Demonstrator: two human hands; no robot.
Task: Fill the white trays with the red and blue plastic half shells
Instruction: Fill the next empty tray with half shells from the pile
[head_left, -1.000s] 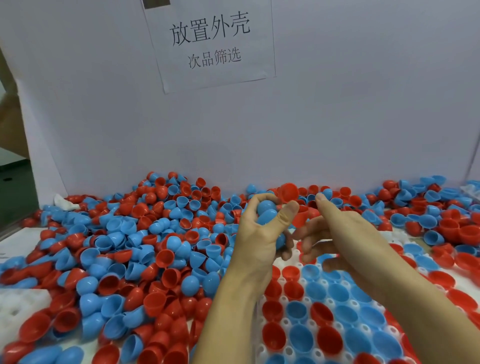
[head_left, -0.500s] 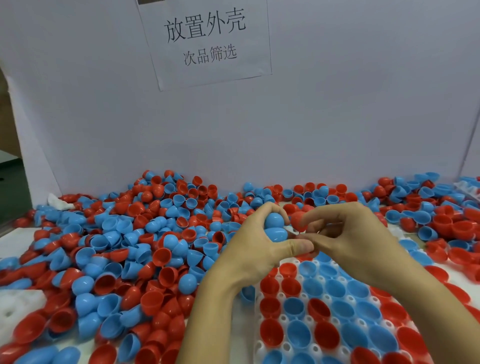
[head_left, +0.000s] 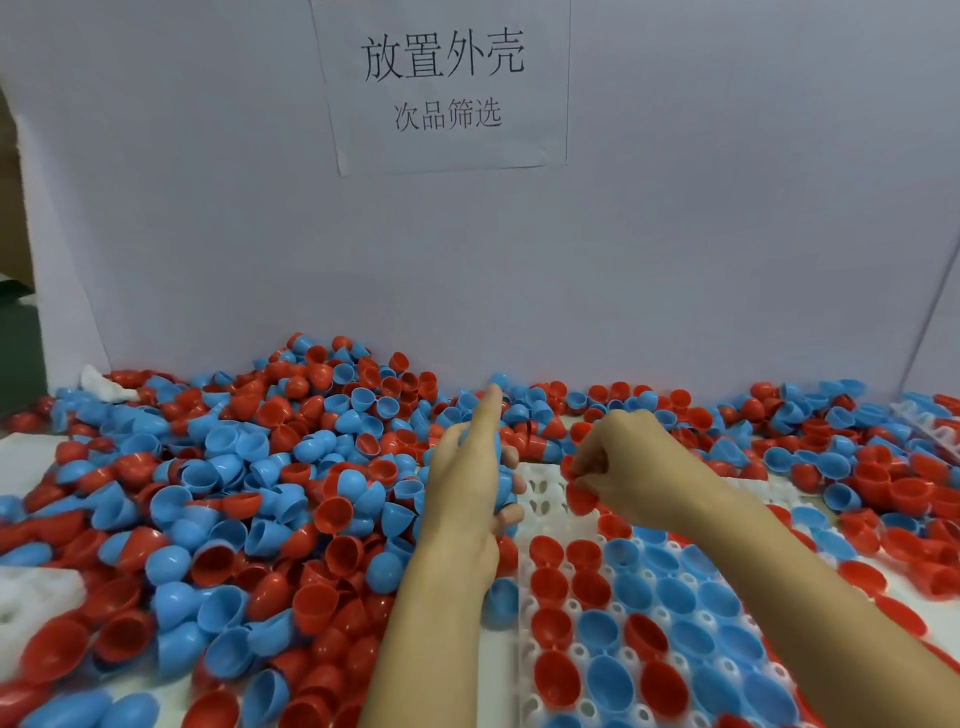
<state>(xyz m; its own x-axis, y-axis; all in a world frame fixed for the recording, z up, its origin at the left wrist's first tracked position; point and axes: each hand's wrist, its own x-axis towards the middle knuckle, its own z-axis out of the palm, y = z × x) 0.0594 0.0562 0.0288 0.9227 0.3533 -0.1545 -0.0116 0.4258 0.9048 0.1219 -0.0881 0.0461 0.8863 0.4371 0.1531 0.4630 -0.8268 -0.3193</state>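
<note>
A white tray (head_left: 543, 496) with round pockets lies in front of me, most pockets filled with red and blue half shells; its far rows show bare pockets. My left hand (head_left: 470, 486) hovers at the tray's left edge, curled around a stack of blue shells (head_left: 503, 493), index finger pointing away. My right hand (head_left: 631, 462) is closed over the tray's far rows, fingertips pinching a red half shell (head_left: 581, 498) low over the pockets. A big loose pile of red and blue shells (head_left: 249, 499) covers the table to the left.
More loose shells (head_left: 857, 457) lie right of the tray and along the white back wall (head_left: 675, 260), which carries a paper sign (head_left: 444, 83). White foam pieces (head_left: 36, 597) sit at the left edge. Another white tray edge (head_left: 930, 431) shows far right.
The hands have parted. My right hand moved right and down to the tray's far rows with a red shell. My left hand kept the blue shells and straightened its index finger.
</note>
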